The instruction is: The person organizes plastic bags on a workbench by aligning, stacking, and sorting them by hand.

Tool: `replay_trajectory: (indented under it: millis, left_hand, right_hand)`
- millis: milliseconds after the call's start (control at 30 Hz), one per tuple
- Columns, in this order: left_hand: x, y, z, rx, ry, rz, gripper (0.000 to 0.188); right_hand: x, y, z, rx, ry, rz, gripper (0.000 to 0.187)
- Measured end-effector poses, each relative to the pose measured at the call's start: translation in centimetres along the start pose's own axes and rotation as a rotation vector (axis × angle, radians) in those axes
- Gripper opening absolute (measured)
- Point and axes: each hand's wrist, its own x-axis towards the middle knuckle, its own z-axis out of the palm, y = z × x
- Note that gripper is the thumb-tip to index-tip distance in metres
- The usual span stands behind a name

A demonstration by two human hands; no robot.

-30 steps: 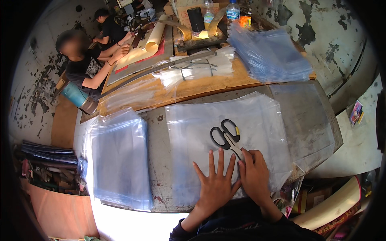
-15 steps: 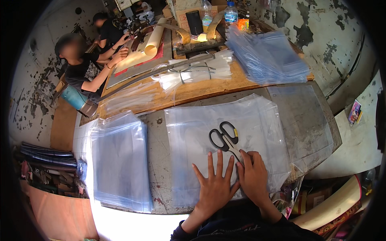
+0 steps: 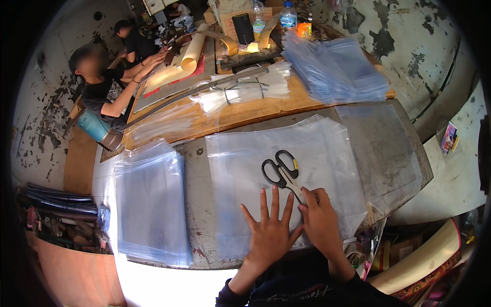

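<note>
A stack of clear plastic sheets [image 3: 240, 158] lies in front of me on a grey table. My left hand [image 3: 270, 236] rests flat on it, palm down with fingers spread. Close beside it, my right hand [image 3: 323, 222] is closed, its fingers bent and together; whatever they pinch is hidden. Scissors [image 3: 286, 176] with black handles lie on the stack, handles pointing away from me. Their blade tips end at my right thumb and forefinger, and I cannot tell whether these touch the blades.
Another stack of clear plastic [image 3: 151, 204] lies at left, and more bluish sheets [image 3: 342, 71] are piled at far right. Bundled whitish strips [image 3: 243, 94] lie on the wooden board beyond. A person [image 3: 110, 87] works at far left by a paper roll [image 3: 192, 59]. Bottles [image 3: 288, 16] stand at the back.
The whole view has shifted slightly. My hands hold nearly the same pose on the plastic. The far-left person's hands have moved closer together near the roll.
</note>
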Motion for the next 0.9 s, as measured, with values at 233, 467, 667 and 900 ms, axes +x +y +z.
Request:
replay_trajectory:
  millis: [233,467,667,900]
  left_hand:
    - [-0.1,-0.2,0.0,0.012,-0.003,0.001,0.068]
    - [0.0,-0.1,0.0,0.002,-0.023,0.018,0.068]
    - [-0.2,0.0,0.0,0.025,-0.013,0.01,0.069]
    - [-0.2,-0.3,-0.4,-0.001,-0.025,0.024,0.069]
  right_hand:
    - [-0.1,-0.2,-0.5,0.056,-0.057,0.056,0.031]
    - [-0.4,-0.3,-0.8,-0.019,0.038,0.088,0.034]
    - [-0.8,-0.3,-0.9,-0.065,-0.04,0.036,0.035]
    - [-0.8,-0.4,-2.4,0.013,-0.099,0.041,0.037]
